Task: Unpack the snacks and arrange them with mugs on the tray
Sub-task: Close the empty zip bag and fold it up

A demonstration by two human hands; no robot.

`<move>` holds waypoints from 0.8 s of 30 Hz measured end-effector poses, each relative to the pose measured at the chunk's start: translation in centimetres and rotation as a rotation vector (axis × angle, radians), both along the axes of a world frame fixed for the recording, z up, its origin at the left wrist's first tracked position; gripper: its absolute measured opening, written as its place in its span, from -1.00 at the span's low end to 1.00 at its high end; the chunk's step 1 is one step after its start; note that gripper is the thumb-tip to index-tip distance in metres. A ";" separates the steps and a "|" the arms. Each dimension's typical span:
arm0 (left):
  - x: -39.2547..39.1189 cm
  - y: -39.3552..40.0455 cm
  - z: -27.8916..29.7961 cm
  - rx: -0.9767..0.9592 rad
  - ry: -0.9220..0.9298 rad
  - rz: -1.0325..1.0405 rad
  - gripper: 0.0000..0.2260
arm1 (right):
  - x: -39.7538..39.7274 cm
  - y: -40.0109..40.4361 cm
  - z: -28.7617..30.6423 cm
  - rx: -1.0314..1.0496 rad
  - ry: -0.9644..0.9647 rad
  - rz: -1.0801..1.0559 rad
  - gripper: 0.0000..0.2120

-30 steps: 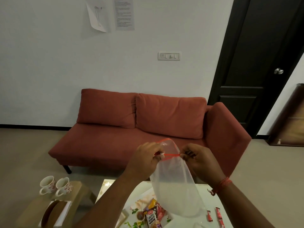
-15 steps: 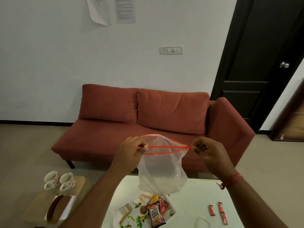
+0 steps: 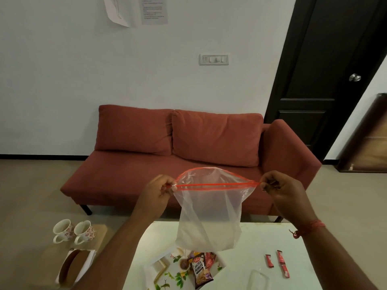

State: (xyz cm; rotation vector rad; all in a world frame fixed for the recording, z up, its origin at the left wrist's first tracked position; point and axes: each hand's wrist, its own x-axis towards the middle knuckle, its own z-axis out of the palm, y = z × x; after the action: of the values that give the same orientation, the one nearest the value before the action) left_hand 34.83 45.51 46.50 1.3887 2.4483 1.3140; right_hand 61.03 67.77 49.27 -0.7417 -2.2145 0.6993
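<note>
I hold a clear plastic zip bag [image 3: 209,216] with a red seal strip stretched taut in the air above the white table [image 3: 247,252]. My left hand [image 3: 159,193] pinches its left end and my right hand [image 3: 280,191] pinches its right end; the bag looks empty and its mouth is partly open. Below it, a flowered tray [image 3: 167,277] carries a salted peanuts packet [image 3: 200,271] and a red snack packet [image 3: 209,261]. Two red sachets [image 3: 276,262] lie on the table at the right. Two flowered mugs [image 3: 73,231] stand on a low wooden stool [image 3: 98,245] at the left.
A red sofa [image 3: 188,147] faces me behind the table. A brown and white tissue box [image 3: 73,266] rests on the stool near the mugs. A clear plastic piece [image 3: 258,281] lies on the table's near edge. A black door [image 3: 326,76] stands at the right.
My hands have moved apart, pulling the bag's red seal strip out straight and wide. The view has tilted and the bag hangs lower over the tray.
</note>
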 end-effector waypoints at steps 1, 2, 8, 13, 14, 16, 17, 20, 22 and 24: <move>0.1 0.1 0.1 0.001 -0.011 -0.001 -0.97 | 0.1 0.0 0.0 0.007 -0.002 -0.014 -0.79; 0.1 0.2 0.2 -0.003 -0.024 0.000 -0.96 | 0.1 -0.1 0.0 0.011 -0.007 -0.023 -0.79; 0.8 1.0 0.4 -0.021 -0.141 -0.054 -0.91 | 0.6 -0.2 -0.5 -0.124 -0.101 -0.028 -0.82; 2.9 2.8 1.4 0.102 -0.303 -0.218 -0.92 | 0.7 -0.9 -2.0 -0.274 -0.181 0.071 -0.06; 3.3 3.3 1.8 0.155 -0.390 -0.239 -0.93 | 0.9 -1.4 -2.4 -0.378 -0.128 0.088 0.06; 4.1 4.5 2.5 0.284 -0.568 -0.216 -0.93 | 1.4 -2.7 -3.2 -0.669 0.104 0.142 0.18; 4.3 5.1 2.8 0.342 -0.635 -0.170 -0.93 | 1.7 -3.4 -3.8 -0.791 0.232 0.197 0.17; 4.7 6.3 3.3 0.428 -0.687 -0.010 -0.92 | 1.7 -6.8 -4.7 -0.955 0.309 0.401 0.04; 4.7 6.9 2.9 0.440 -0.730 0.050 -0.92 | 0.9 -8.6 -4.9 -1.049 0.324 0.477 -0.06; 5.0 7.2 2.6 0.466 -0.819 0.062 -0.96 | -0.1 -9.6 -5.0 -1.097 0.400 0.463 -0.29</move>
State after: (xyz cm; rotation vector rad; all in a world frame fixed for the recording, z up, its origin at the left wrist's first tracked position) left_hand 39.84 52.71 49.05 0.5873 1.7018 2.0271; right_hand 60.96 58.14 44.24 -0.4754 -1.5086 2.1512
